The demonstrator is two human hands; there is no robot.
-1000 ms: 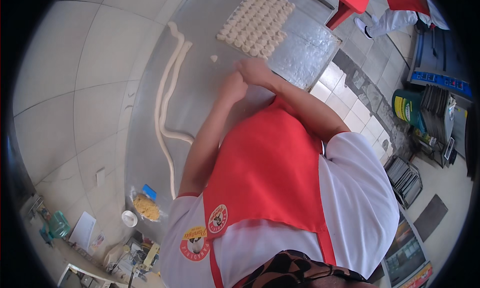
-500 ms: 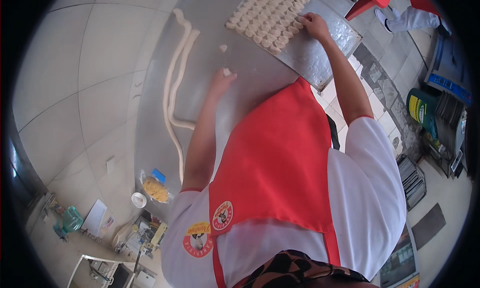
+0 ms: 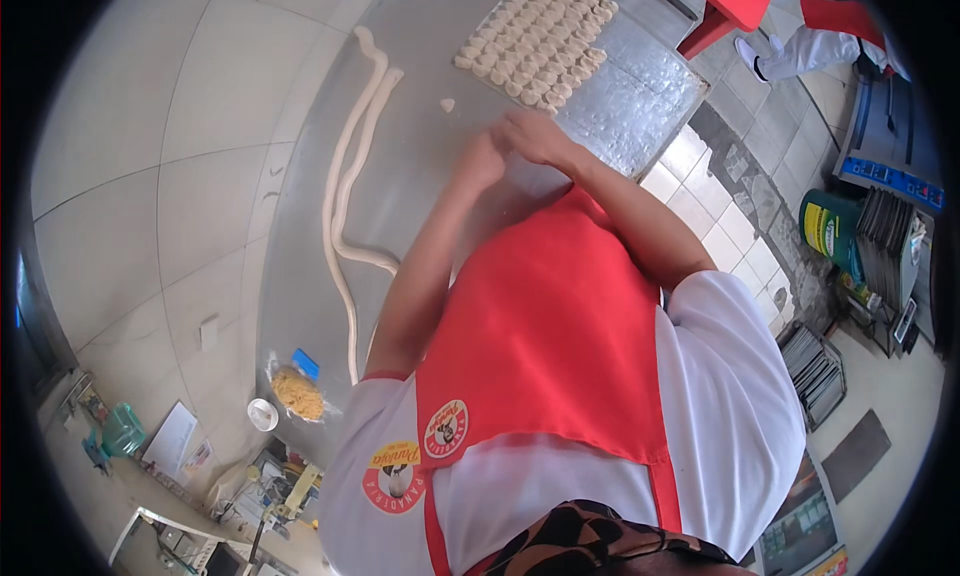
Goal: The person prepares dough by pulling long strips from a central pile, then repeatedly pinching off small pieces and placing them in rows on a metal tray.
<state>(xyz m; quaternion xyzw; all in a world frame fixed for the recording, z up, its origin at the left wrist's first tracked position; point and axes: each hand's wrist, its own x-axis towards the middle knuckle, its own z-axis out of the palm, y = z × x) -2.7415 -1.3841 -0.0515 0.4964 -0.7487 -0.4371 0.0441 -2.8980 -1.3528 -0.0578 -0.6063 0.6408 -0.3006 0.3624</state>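
My left hand [image 3: 482, 160] and my right hand [image 3: 536, 137] meet over the metal table [image 3: 420, 166], close to the front corner of the tray. Both have their fingers curled in. The piece of dough that the left hand held a moment earlier is hidden between them. A loose piece of dough [image 3: 447, 106] lies on the table just beyond my left hand. Rows of small shaped dough pieces [image 3: 540, 41] cover the left part of a metal tray [image 3: 640, 96]. Two long dough ropes [image 3: 338, 176] stretch along the table's left side.
A bag of yellow crumbly stuff [image 3: 298, 394] and a white bowl [image 3: 263, 415] sit at the table's near left end. Beyond the tray stands a red table or stool [image 3: 735, 1]. Another person's legs [image 3: 800, 56] show at far right, near stacked dark trays [image 3: 885, 246].
My right hand has left the edge of the dough rows on the tray and come left and nearer, against my left hand. My left hand has shifted slightly right.
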